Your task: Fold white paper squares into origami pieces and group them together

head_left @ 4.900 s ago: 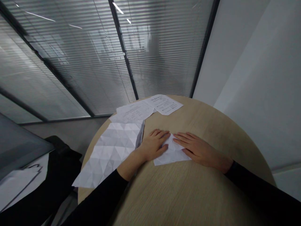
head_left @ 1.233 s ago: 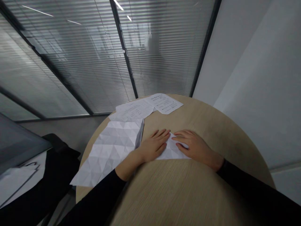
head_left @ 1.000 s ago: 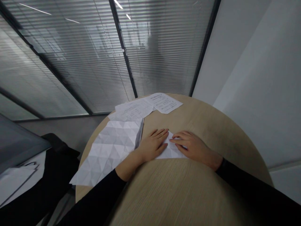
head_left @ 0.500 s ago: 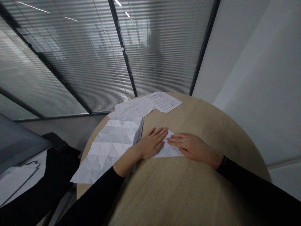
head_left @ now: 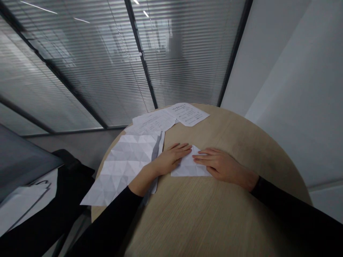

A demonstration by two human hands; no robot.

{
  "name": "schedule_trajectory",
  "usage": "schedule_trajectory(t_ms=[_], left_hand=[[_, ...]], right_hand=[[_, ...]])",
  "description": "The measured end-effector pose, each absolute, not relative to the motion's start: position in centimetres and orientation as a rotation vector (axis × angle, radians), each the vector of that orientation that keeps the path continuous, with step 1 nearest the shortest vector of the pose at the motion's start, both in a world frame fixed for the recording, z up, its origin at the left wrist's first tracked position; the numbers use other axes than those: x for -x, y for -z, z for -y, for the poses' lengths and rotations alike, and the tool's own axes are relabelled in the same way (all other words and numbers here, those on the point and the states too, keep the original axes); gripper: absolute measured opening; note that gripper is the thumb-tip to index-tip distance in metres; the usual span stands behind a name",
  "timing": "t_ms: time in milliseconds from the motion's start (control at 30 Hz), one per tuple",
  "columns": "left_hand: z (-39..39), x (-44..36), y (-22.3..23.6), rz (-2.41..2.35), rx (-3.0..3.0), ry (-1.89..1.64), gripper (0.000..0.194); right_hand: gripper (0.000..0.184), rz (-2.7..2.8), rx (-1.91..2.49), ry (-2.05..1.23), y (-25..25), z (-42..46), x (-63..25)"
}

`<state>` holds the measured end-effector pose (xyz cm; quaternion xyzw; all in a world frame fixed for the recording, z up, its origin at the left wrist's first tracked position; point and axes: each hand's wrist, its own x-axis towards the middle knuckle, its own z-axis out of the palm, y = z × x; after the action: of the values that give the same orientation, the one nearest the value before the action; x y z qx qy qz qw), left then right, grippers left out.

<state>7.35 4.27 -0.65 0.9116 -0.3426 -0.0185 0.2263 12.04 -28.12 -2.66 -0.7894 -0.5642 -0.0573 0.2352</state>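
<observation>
You have dim, even room light, with ceiling lamps glinting on the glass wall; the lens bends the edges, and the folded paper looks perhaps slightly soft.
</observation>
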Motion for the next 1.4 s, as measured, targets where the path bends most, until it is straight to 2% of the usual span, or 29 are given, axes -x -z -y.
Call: schedule_trajectory(t_ms=[167, 367, 600, 833, 1100, 1167, 1267, 1400], left_hand=[[-4.1, -7.2, 0.7, 1.008, -2.525, 0.076, 0.086], [-4.4, -7.1, 0.9, 0.936, -2.511, 0.098, 0.063], [-4.4, -7.2, 0.7, 0.981, -2.525, 0.168, 0.081], [-4.6, -7.5, 0.8, 1.052, -2.544, 0.194, 0.085], [-3.9, -7.4, 1.2, 1.029, -2.598, 0.010, 0.089], [-3.6, -7.3, 1.1, 1.022, -2.608, -0.037, 0.078], [-3.1, -7.2, 0.8, 0.987, -2.631, -0.131, 0.049], [-2.4, -6.8, 0.9, 0.885, -2.625, -0.280, 0.039]], right_hand=[[0.066, 1.550, 2.195, 0.181, 2.8, 28.3, -12.4], [0.067, 1.532, 2.242, 0.209, 2.8, 29.4, -13.3], [0.068, 1.515, 2.233, 0.269, 3.2, 30.4, -14.1], [0.071, 1.566, 2.211, 0.343, 3.6, 30.6, -14.6], [0.045, 1.579, 2.243, 0.445, 2.0, 30.1, -15.0], [0.038, 1.554, 2.319, 0.468, 1.8, 29.5, -14.6], [0.033, 1.467, 2.445, 0.471, 1.9, 28.3, -13.4], [0.038, 1.280, 2.454, 0.478, 2.6, 26.7, -11.4]])
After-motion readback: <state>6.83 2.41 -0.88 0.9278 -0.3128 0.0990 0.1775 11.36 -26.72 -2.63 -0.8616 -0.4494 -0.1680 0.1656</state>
